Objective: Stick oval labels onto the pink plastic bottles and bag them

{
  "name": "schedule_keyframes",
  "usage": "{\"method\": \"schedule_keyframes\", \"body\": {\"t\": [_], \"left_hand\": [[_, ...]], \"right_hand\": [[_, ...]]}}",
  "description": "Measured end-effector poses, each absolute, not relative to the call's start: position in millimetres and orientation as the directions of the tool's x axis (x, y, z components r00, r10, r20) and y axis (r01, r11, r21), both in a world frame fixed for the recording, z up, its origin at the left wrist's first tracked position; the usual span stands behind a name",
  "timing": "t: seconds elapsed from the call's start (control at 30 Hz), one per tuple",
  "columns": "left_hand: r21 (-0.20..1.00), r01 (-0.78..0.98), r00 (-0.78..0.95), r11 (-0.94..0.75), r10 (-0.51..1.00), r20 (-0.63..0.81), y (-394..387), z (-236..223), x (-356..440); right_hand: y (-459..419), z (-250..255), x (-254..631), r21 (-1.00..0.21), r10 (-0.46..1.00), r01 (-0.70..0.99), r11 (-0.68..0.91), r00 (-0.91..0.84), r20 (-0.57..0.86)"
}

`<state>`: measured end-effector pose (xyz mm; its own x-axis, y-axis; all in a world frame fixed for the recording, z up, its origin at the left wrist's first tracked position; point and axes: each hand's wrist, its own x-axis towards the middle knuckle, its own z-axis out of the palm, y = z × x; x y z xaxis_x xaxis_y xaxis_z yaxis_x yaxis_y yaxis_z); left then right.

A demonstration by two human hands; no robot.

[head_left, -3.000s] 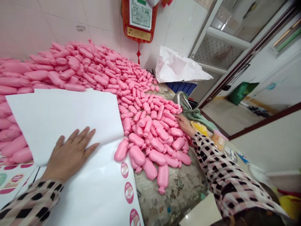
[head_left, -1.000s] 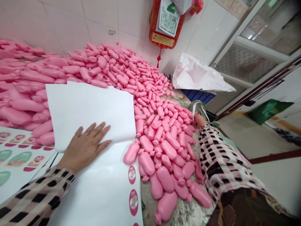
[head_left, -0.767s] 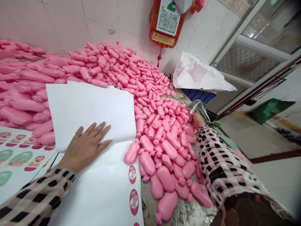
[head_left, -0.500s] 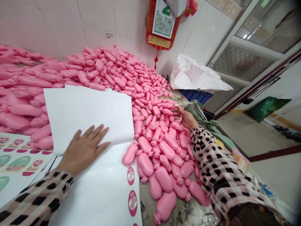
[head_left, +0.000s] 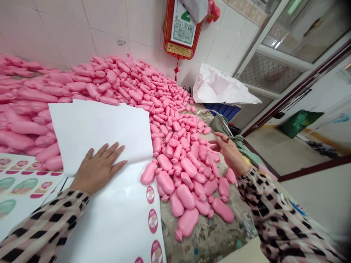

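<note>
My left hand (head_left: 100, 168) lies flat with its fingers spread on white paper sheets (head_left: 106, 128); round pink stickers run down the right edge of a sheet below. My right hand (head_left: 229, 151) is at the right border of a large pile of pink plastic bottles (head_left: 189, 166). Its fingers are stretched out and apart, with nothing seen in them. The fingertips are close to the nearest bottles; I cannot tell whether they touch. One bottle (head_left: 231, 176) lies just below my right wrist.
Sticker sheets (head_left: 24, 179) lie at the left. A white plastic bag (head_left: 219, 87) rests over a blue crate (head_left: 223, 110) at the back. Green cloth (head_left: 246, 146) lies to the right of my right hand. A red-framed calendar (head_left: 182, 33) hangs on the tiled wall.
My right hand has come back from beside the green cloth and the white strap, towards me along the pile's right side. My left hand stays flat on the paper. The view has shifted slightly.
</note>
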<state>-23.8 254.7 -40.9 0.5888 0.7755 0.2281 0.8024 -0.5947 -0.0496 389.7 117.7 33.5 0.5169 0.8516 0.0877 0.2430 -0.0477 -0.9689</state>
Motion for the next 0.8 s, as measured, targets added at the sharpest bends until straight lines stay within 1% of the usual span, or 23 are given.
{"method": "schedule_keyframes", "body": {"t": [0.1, 0.2, 0.27, 0.33, 0.4, 0.47, 0.5, 0.57, 0.6, 0.7, 0.8], "left_hand": [[-0.018, 0.801, 0.588, -0.599, 0.78, 0.215, 253.7, -39.5, -23.4], [0.003, 0.808, 0.576, -0.589, 0.791, 0.208, 251.5, -38.0, -22.4], [0.006, 0.813, 0.57, -0.582, 0.798, 0.196, 249.7, -37.1, -20.9], [0.009, 0.819, 0.562, -0.574, 0.805, 0.19, 247.5, -35.7, -18.2], [0.02, 0.832, 0.541, -0.555, 0.819, 0.191, 244.5, -33.1, -14.1], [0.022, 0.85, 0.512, -0.526, 0.835, 0.199, 240.4, -28.8, -9.4], [0.015, 0.857, 0.501, -0.515, 0.841, 0.206, 238.0, -26.1, -7.3], [-0.006, 0.862, 0.495, -0.507, 0.839, 0.226, 231.9, -20.0, -4.5], [-0.013, 0.863, 0.494, -0.505, 0.838, 0.233, 228.1, -17.0, -4.0], [-0.003, 0.861, 0.498, -0.509, 0.84, 0.215, 211.3, -10.3, -6.4], [0.0, 0.825, 0.559, -0.565, 0.816, 0.147, 183.0, -8.9, -14.0]], "right_hand": [[73.2, 25.5, 382.5, -0.889, 0.822, 0.444, -0.114, 0.544, 0.166], [27.2, 8.1, 359.7, -0.7, 0.794, 0.688, -0.188, 0.526, 0.304], [-2.5, -5.8, 338.1, -0.57, 0.803, 0.795, -0.209, 0.472, 0.363], [-28.9, -19.0, 314.7, -0.494, 0.836, 0.851, -0.177, 0.395, 0.38], [-49.4, -29.3, 293.1, -0.457, 0.88, 0.884, -0.097, 0.291, 0.376], [-61.6, -35.5, 276.2, -0.404, 0.93, 0.915, 0.0, 0.149, 0.335], [-64.3, -36.9, 270.1, -0.358, 0.953, 0.933, 0.043, 0.069, 0.296], [-63.7, -36.4, 262.1, -0.232, 0.98, 0.966, 0.112, -0.069, 0.186], [-61.0, -34.8, 260.1, -0.158, 0.986, 0.979, 0.129, -0.109, 0.127], [-48.2, -26.2, 258.0, 0.026, 0.99, 0.99, 0.141, -0.141, -0.016], [-35.7, -15.0, 256.7, 0.114, 0.98, 0.976, 0.186, -0.176, -0.092]]}}
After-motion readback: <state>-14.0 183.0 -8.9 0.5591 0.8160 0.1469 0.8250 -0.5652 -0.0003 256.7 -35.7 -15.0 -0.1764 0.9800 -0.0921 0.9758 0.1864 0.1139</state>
